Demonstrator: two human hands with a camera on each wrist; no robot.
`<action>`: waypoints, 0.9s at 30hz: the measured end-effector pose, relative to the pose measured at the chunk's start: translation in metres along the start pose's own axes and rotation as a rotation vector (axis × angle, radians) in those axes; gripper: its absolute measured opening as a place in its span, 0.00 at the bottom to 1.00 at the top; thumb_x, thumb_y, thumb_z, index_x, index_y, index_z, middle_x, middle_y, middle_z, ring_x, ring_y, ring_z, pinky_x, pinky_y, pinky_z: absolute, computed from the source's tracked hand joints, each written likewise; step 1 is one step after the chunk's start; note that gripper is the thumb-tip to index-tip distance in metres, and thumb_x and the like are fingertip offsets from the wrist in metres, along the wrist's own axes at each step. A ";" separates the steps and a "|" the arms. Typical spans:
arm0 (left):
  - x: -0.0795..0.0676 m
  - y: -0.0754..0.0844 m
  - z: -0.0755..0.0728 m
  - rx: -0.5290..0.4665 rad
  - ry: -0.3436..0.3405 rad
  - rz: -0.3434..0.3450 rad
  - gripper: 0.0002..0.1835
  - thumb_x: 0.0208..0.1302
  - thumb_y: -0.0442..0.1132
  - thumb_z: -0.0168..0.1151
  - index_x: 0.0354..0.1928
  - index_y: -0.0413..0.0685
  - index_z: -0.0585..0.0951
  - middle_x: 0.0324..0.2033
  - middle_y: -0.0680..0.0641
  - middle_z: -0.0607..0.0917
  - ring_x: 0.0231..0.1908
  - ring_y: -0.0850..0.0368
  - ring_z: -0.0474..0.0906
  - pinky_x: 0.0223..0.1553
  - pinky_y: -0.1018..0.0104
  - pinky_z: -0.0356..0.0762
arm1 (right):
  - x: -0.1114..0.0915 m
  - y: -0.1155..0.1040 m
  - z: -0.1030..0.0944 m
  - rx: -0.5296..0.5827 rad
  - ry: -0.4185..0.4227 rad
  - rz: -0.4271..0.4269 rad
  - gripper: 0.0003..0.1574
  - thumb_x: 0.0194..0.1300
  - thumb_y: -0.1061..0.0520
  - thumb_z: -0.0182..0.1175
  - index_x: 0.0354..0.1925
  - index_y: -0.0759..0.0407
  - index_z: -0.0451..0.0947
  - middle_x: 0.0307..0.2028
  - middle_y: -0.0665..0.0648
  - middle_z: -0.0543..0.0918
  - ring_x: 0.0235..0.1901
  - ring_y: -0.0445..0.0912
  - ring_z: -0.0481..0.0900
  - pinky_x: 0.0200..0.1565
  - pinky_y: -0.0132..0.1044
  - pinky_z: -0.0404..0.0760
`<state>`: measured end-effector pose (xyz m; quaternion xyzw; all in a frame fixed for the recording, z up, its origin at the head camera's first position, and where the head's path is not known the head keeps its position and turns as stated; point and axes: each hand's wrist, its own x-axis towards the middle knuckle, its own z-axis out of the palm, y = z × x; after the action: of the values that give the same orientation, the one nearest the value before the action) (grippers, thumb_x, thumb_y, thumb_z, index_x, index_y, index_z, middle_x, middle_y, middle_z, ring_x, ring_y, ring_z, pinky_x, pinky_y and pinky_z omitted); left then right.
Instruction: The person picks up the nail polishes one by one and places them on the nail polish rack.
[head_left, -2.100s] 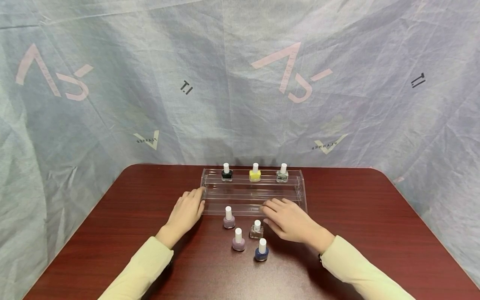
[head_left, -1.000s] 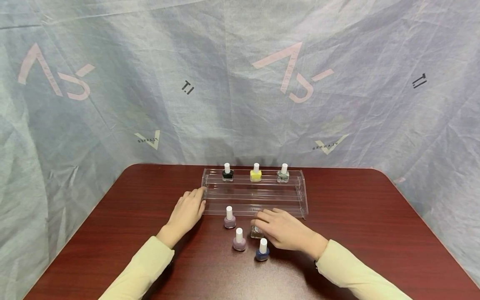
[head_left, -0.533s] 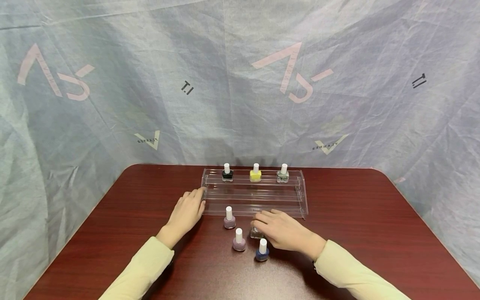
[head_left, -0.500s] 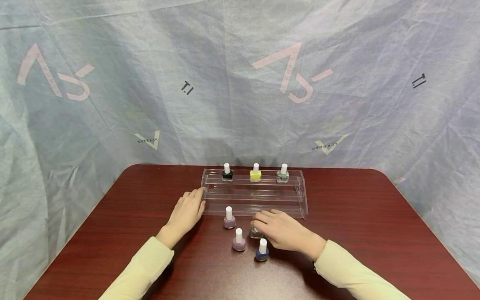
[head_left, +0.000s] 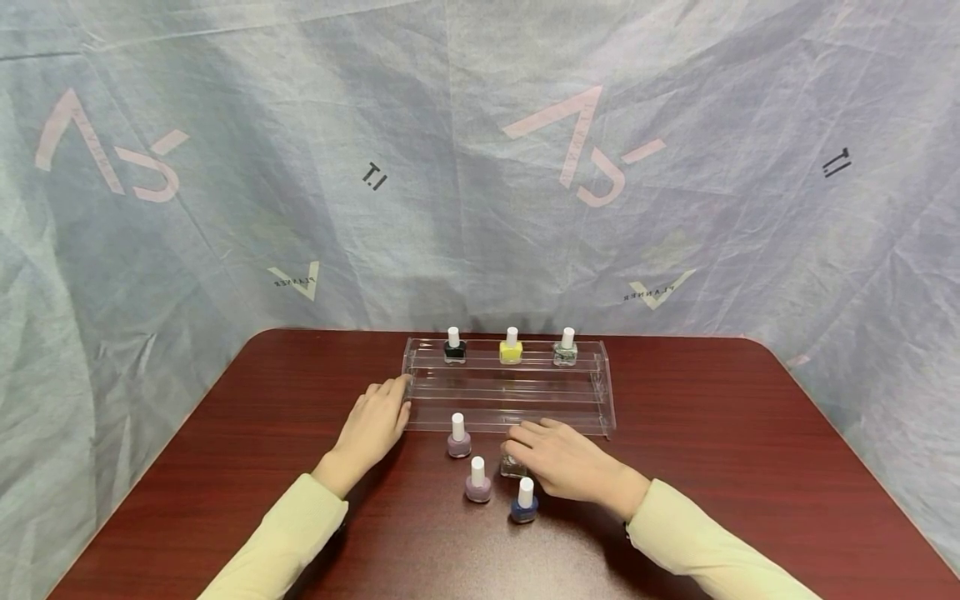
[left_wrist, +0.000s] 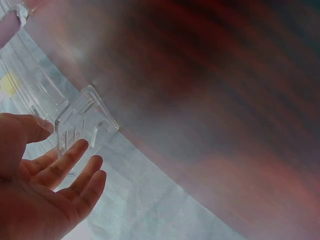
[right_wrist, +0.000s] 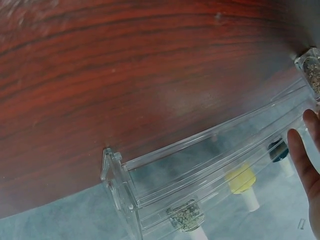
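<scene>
- One dark red, wood-grained surface (head_left: 690,433).
- Clear rack (head_left: 480,393), far side, with black bottle (head_left: 454,351), yellow bottle (head_left: 511,351) and silver glitter bottle (head_left: 566,353) on its far tier.
- Left hand (head_left: 372,421): grip wide, fingers at the rack's left end.
- Right hand (head_left: 566,461): grip narrow, on the cap of the brown glitter bottle (head_left: 513,468), near the rack.
- Two mauve bottles (head_left: 478,486) to its left; blue bottle (head_left: 524,507) on the near side.

Head view: bright, even, mostly sharp
Cloth (head_left: 480,233): soft shading in its folds
Tabletop (head_left: 690,408): pale glare near the front, dark shadows beneath both sleeves (head_left: 281,533)
Rack (head_left: 510,389): thin glints along its edges
Left wrist view: hazy, tabletop badly blurred
Right wrist view: dimmer, slightly soft
</scene>
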<state>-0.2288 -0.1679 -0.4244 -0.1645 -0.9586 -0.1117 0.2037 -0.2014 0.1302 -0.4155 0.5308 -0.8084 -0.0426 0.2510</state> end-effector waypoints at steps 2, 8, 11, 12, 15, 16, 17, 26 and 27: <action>0.000 0.000 0.000 -0.001 -0.003 -0.001 0.22 0.61 0.37 0.58 0.57 0.41 0.71 0.48 0.42 0.80 0.45 0.43 0.76 0.41 0.52 0.74 | 0.000 0.000 0.000 -0.008 -0.002 0.001 0.17 0.47 0.64 0.53 0.39 0.51 0.71 0.35 0.47 0.73 0.36 0.42 0.74 0.29 0.34 0.70; 0.000 0.000 0.000 0.002 -0.001 -0.004 0.22 0.60 0.37 0.58 0.57 0.42 0.71 0.46 0.43 0.80 0.45 0.43 0.75 0.41 0.52 0.74 | 0.001 0.001 -0.003 -0.009 0.000 0.000 0.18 0.46 0.65 0.54 0.39 0.52 0.71 0.34 0.47 0.73 0.35 0.42 0.74 0.28 0.33 0.70; 0.000 0.000 0.000 0.002 0.004 -0.003 0.22 0.60 0.38 0.58 0.57 0.42 0.71 0.46 0.43 0.81 0.45 0.43 0.75 0.40 0.52 0.74 | 0.002 0.003 -0.004 -0.004 0.007 -0.004 0.18 0.46 0.66 0.54 0.39 0.52 0.71 0.33 0.47 0.73 0.34 0.42 0.73 0.28 0.32 0.69; 0.000 0.000 0.000 0.003 0.005 -0.003 0.22 0.60 0.37 0.58 0.57 0.42 0.71 0.45 0.43 0.81 0.45 0.43 0.75 0.40 0.52 0.74 | 0.002 0.004 -0.005 -0.003 0.011 -0.007 0.18 0.46 0.66 0.54 0.39 0.52 0.71 0.33 0.47 0.73 0.33 0.42 0.73 0.27 0.32 0.69; 0.000 0.000 0.000 0.003 0.003 -0.002 0.22 0.60 0.38 0.58 0.57 0.42 0.71 0.45 0.43 0.81 0.45 0.43 0.75 0.40 0.52 0.73 | 0.003 0.005 -0.005 -0.004 0.021 -0.013 0.18 0.46 0.66 0.52 0.39 0.52 0.71 0.33 0.47 0.73 0.33 0.42 0.73 0.27 0.32 0.69; 0.000 0.000 0.000 0.002 0.002 -0.003 0.22 0.60 0.38 0.58 0.57 0.42 0.71 0.45 0.43 0.81 0.45 0.43 0.75 0.40 0.52 0.73 | 0.003 0.005 -0.005 -0.005 0.023 -0.014 0.18 0.47 0.66 0.51 0.39 0.52 0.71 0.33 0.47 0.73 0.33 0.42 0.73 0.28 0.32 0.69; 0.000 0.000 0.000 0.002 0.002 -0.002 0.22 0.60 0.38 0.58 0.57 0.42 0.71 0.45 0.43 0.81 0.45 0.43 0.75 0.40 0.52 0.73 | 0.003 0.006 -0.006 -0.005 0.025 -0.014 0.18 0.47 0.66 0.50 0.39 0.52 0.71 0.34 0.47 0.73 0.33 0.42 0.73 0.28 0.32 0.69; 0.000 0.000 -0.001 -0.002 0.004 -0.004 0.22 0.60 0.37 0.58 0.57 0.41 0.71 0.46 0.43 0.81 0.45 0.43 0.75 0.40 0.52 0.73 | 0.008 0.011 -0.014 0.006 0.033 0.006 0.14 0.51 0.65 0.49 0.37 0.53 0.71 0.34 0.47 0.73 0.34 0.42 0.73 0.28 0.33 0.70; 0.000 0.001 -0.001 -0.002 0.004 -0.004 0.22 0.60 0.37 0.58 0.57 0.41 0.71 0.46 0.43 0.81 0.45 0.43 0.75 0.40 0.52 0.73 | 0.009 0.012 -0.015 0.004 0.034 0.007 0.13 0.51 0.64 0.50 0.37 0.53 0.71 0.34 0.47 0.74 0.34 0.42 0.73 0.28 0.34 0.71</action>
<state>-0.2283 -0.1676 -0.4236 -0.1626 -0.9584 -0.1133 0.2053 -0.2074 0.1306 -0.3958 0.5290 -0.8059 -0.0310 0.2640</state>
